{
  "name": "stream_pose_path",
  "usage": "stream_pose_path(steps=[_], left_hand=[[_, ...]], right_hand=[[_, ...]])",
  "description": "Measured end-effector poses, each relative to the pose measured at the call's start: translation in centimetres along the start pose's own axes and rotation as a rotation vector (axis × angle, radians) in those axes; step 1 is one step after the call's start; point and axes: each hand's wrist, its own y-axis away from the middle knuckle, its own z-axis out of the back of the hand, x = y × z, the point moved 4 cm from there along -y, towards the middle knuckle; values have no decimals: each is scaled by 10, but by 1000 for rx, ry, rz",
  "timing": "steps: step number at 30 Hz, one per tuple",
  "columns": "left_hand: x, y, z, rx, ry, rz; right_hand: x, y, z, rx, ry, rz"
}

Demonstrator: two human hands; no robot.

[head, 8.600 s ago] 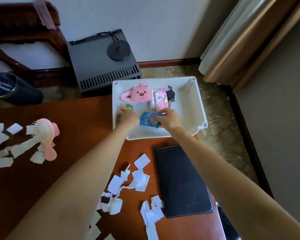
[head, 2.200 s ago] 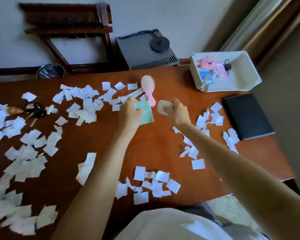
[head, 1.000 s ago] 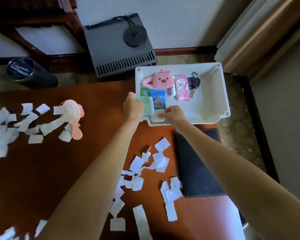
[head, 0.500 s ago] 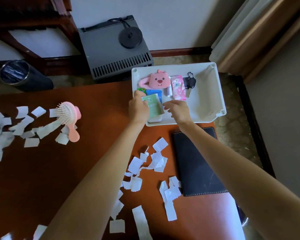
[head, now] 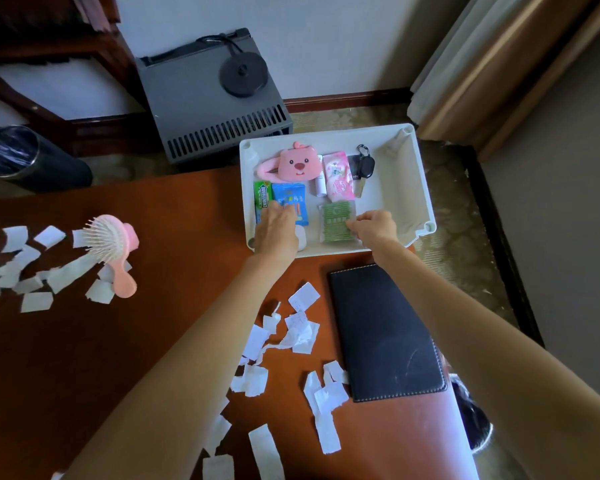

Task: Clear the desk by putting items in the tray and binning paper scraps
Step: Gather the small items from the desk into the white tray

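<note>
Starting at the far left: the bin [head: 11, 154] stands on the floor beyond the tabletop's [head: 174, 306] far left edge. Along the left edge you've got a spread of paper scraps [head: 32, 271], with the pink hairbrush [head: 113, 251] lying bristles-up on top of some of them. More scraps [head: 291, 334] sit mid-tabletop toward the near edge.

Your left hand [head: 276, 230] lies palm down in the near left corner of the tray [head: 416, 188], fingers fairly straight, tips resting on the blue packet [head: 291, 199] beside the green gum pack [head: 261, 199]. A small white thing [head: 301, 237] peeks out from under it (can't tell what).

The tray sits at the tabletop's far right edge. The green packet [head: 336, 221] lies flat by its near wall, and your right hand [head: 374, 226] has its fingertips pinched on that packet's right edge. A black folder [head: 381, 334] lies along the tabletop's right edge, just below the tray.
</note>
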Motion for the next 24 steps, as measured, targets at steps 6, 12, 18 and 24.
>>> stream_pose_path(steps=[6,12,18,24], left_hand=[[-6,2,1,17,-32,-2],[-5,2,5,22,2,7],[-7,20,30,-70,104,-20],[49,60,78,-322,193,70]], right_hand=[[8,-4,-16,38,134,39],[13,2,-15,-39,169,122],[32,28,-10,-168,299,248],[94,103,-73,-191,254,685]])
